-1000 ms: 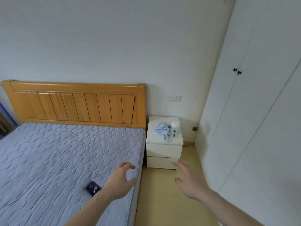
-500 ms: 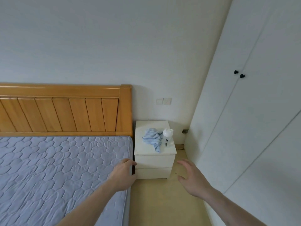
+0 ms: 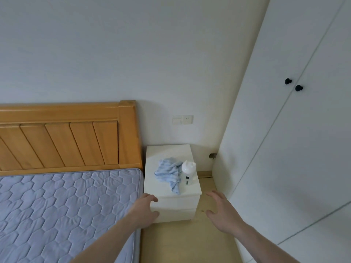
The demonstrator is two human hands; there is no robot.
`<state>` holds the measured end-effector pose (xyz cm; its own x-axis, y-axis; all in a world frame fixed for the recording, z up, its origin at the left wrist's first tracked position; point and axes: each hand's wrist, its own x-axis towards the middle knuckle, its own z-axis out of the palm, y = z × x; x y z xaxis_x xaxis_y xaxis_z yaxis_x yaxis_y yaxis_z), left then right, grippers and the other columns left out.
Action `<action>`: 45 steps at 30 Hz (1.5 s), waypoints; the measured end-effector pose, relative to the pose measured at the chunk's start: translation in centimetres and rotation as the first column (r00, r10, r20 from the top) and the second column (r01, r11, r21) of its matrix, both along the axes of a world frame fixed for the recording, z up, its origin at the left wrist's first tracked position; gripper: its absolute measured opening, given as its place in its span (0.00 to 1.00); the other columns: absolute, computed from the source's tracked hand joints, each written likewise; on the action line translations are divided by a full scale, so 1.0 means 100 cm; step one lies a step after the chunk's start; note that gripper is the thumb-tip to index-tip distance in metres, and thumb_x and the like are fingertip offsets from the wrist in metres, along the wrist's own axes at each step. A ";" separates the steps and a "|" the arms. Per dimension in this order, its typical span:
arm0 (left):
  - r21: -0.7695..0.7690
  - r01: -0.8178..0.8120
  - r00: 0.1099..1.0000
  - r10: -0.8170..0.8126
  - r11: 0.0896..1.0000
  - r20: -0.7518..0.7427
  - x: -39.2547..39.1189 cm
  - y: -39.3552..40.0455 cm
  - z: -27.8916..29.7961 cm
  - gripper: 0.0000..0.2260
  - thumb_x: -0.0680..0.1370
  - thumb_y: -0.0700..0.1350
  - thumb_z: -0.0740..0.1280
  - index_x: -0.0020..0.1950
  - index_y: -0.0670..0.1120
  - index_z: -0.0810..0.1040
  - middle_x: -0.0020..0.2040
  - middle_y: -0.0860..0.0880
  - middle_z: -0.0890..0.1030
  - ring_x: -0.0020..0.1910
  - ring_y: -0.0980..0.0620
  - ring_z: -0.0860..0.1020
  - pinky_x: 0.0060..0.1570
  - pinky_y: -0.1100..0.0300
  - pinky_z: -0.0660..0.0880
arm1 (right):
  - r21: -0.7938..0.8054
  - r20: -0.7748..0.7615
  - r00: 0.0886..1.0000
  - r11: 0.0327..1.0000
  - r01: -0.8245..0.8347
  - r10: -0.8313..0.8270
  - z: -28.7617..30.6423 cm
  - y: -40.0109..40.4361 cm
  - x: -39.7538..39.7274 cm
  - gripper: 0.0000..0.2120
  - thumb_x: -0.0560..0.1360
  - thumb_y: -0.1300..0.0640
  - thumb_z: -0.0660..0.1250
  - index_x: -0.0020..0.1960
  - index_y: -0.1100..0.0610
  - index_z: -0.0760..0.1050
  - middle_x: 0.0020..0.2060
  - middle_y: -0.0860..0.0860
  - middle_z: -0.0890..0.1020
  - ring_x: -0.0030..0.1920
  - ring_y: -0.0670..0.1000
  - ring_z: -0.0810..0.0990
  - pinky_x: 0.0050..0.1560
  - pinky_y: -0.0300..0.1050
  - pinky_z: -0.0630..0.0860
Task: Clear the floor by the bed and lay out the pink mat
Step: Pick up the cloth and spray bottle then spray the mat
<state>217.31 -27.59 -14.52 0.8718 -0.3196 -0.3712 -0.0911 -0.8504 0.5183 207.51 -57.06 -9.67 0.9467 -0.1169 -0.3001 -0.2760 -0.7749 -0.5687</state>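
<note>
White nightstand (image 3: 171, 190) is what's sitting in the floor strip (image 3: 182, 242) beside the bed (image 3: 66, 205), so my guess is it has to shift before any mat goes down. No pink mat anywhere in view, can't say where it is. My left hand (image 3: 146, 208) is curled at the front left corner of the nightstand, seems to be touching it, not gripping anything. My right hand (image 3: 221, 211) is open with fingers spread, in the air just off the right side, holding nothing.

Worry: the white bottle (image 3: 187, 172) stands upright near the right edge of the top, touching the crumpled blue cloth (image 3: 170, 173). Jerk or tip the nightstand and it'll probably fall over and roll off.

Count: one nightstand with two drawer fronts, one bottle, one cloth, one bed, two black knobs (image 3: 293, 84) on the wardrobe.
</note>
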 end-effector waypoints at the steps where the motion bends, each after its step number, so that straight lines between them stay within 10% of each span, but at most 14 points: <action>1: 0.028 -0.003 1.000 0.003 1.000 -0.011 0.014 -0.006 -0.006 0.22 0.75 0.53 0.69 0.68 0.54 0.72 0.71 0.55 0.66 0.67 0.51 0.71 0.62 0.58 0.72 | -0.004 -0.002 1.000 1.000 -0.007 0.007 -0.005 -0.010 0.014 0.31 0.80 0.55 0.64 0.80 0.48 0.59 0.81 0.44 0.55 0.69 0.49 0.73 0.65 0.40 0.71; 19: 0.222 0.046 0.963 0.016 0.974 -0.269 0.234 -0.087 -0.098 0.22 0.75 0.50 0.66 0.69 0.53 0.71 0.75 0.51 0.61 0.68 0.48 0.71 0.62 0.57 0.72 | -0.042 -0.214 0.977 0.999 -0.029 0.019 -0.097 -0.063 0.259 0.44 0.72 0.51 0.73 0.82 0.48 0.53 0.78 0.48 0.60 0.75 0.52 0.66 0.70 0.47 0.71; 25: 0.198 0.105 0.948 -0.038 0.975 -0.317 0.324 -0.108 -0.151 0.19 0.77 0.50 0.66 0.69 0.55 0.70 0.77 0.51 0.54 0.68 0.48 0.71 0.63 0.56 0.72 | -0.102 -0.321 0.947 0.993 -0.053 0.017 -0.143 -0.045 0.345 0.49 0.75 0.50 0.73 0.83 0.44 0.43 0.82 0.49 0.47 0.81 0.56 0.56 0.75 0.51 0.67; 37: 0.336 0.433 0.814 -0.203 0.837 -0.545 0.400 -0.121 -0.252 0.28 0.79 0.44 0.57 0.80 0.54 0.60 0.81 0.46 0.35 0.80 0.40 0.36 0.78 0.44 0.53 | -0.247 -0.438 0.899 0.965 -0.088 -0.030 -0.220 -0.035 0.425 0.49 0.68 0.50 0.78 0.81 0.48 0.54 0.76 0.47 0.64 0.71 0.54 0.70 0.65 0.44 0.73; 41: 0.337 0.364 0.825 -0.132 0.869 -0.549 0.394 -0.114 -0.265 0.34 0.78 0.43 0.57 0.82 0.47 0.48 0.82 0.48 0.45 0.81 0.43 0.45 0.78 0.43 0.51 | -0.270 -0.452 0.891 0.959 -0.088 -0.046 -0.226 -0.033 0.427 0.47 0.66 0.49 0.79 0.78 0.46 0.58 0.71 0.46 0.68 0.66 0.53 0.73 0.62 0.44 0.74; 45: 0.236 0.127 0.940 -0.041 0.963 -0.339 0.388 -0.106 -0.256 0.16 0.78 0.46 0.62 0.66 0.50 0.75 0.65 0.51 0.76 0.66 0.47 0.74 0.63 0.57 0.71 | -0.267 -0.459 0.886 0.961 -0.072 -0.061 -0.223 -0.031 0.429 0.45 0.66 0.50 0.80 0.77 0.46 0.59 0.70 0.46 0.68 0.66 0.54 0.72 0.61 0.44 0.75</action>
